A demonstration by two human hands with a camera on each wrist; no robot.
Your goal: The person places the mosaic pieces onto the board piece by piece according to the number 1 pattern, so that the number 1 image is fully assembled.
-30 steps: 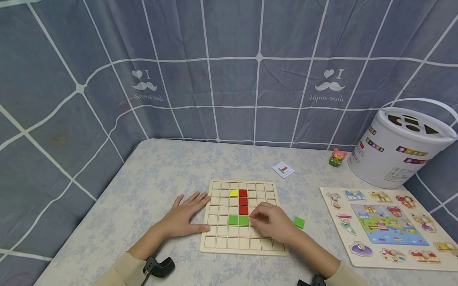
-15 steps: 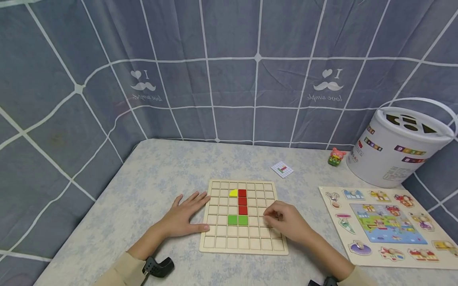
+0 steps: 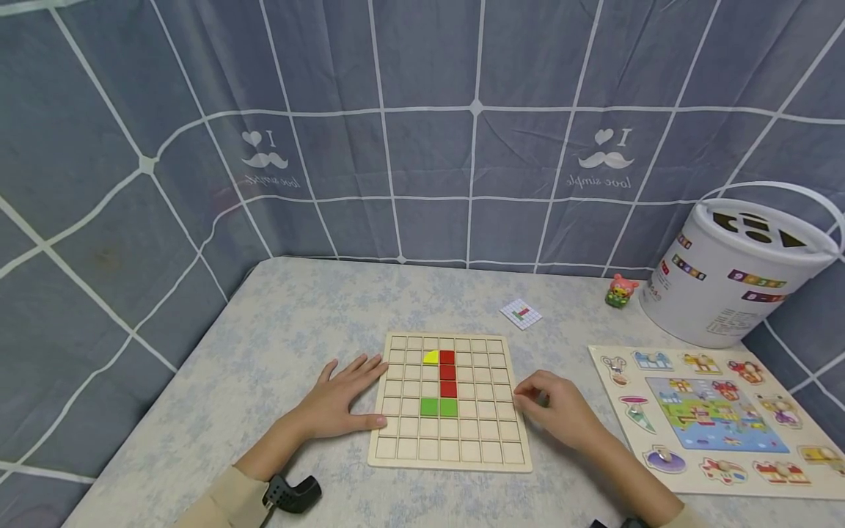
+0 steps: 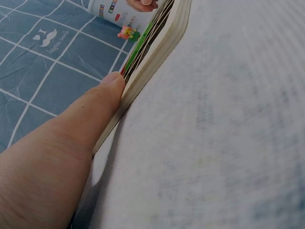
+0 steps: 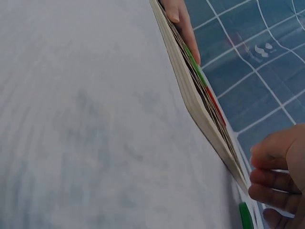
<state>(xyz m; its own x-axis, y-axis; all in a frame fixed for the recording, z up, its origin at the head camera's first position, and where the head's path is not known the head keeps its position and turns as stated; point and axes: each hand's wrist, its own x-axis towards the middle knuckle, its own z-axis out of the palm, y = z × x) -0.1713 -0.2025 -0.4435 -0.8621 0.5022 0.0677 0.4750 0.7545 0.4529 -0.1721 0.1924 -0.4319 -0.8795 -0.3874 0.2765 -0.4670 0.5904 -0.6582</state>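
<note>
head: pale wooden grid board (image 3: pixel 451 447) (square cells)

One wooden grid board (image 3: pixel 451 402) is lying on the table (image 3: pixel 290 330). Sitting in the board's cells are three red tiles (image 3: pixel 447 373), two green tiles (image 3: pixel 439 407) and one yellow piece (image 3: pixel 431 357). Lying right of the board is one animal puzzle (image 3: pixel 716 414); standing beyond it are one white bucket (image 3: pixel 733 275), one small figurine (image 3: pixel 621 290) and one pattern card (image 3: pixel 521 313).

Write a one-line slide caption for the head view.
Left hand flat against a wooden grid board with red, yellow and green tiles; right hand curled beside the board's right edge.
</note>
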